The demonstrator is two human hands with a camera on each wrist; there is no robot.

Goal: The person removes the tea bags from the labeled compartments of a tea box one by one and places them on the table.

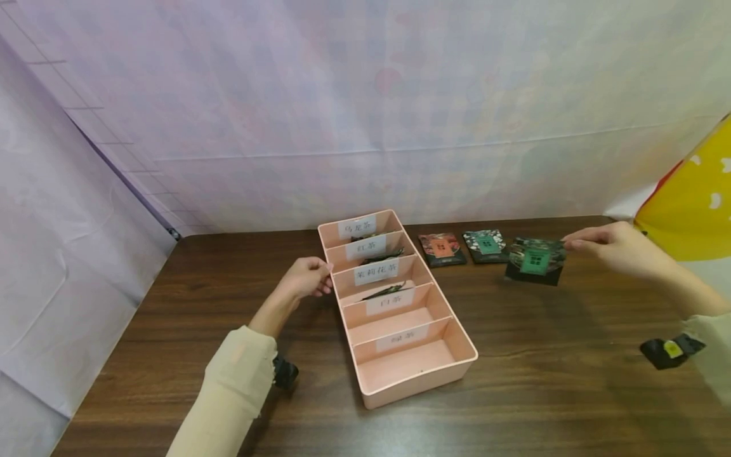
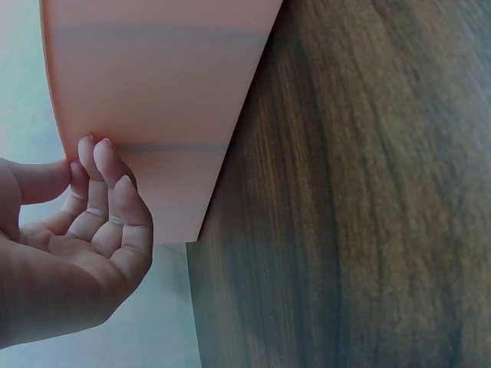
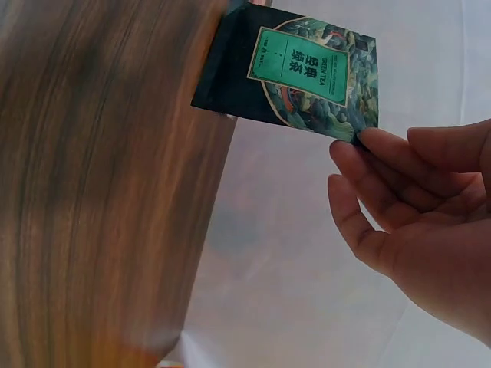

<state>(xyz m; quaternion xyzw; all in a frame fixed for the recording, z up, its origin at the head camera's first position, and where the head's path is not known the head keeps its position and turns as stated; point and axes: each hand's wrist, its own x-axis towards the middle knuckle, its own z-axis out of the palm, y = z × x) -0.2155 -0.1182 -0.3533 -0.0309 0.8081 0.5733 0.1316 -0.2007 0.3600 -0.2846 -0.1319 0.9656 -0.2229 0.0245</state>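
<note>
My right hand pinches a dark green tea bag packet by one corner, to the right of the divided box. In the right wrist view its green label reads "GREEN TEA". My left hand holds the left rim of the pink divided box; in the left wrist view the thumb and fingers pinch that edge. White labels with Chinese writing mark the box's several compartments. Dark tea packets lie in the three far compartments, while the two near ones show bare floors.
A red-labelled tea packet and another green-labelled tea packet lie on the wooden table just right of the box. A pale cloth hangs behind the table. Yellow patterned fabric is at far right.
</note>
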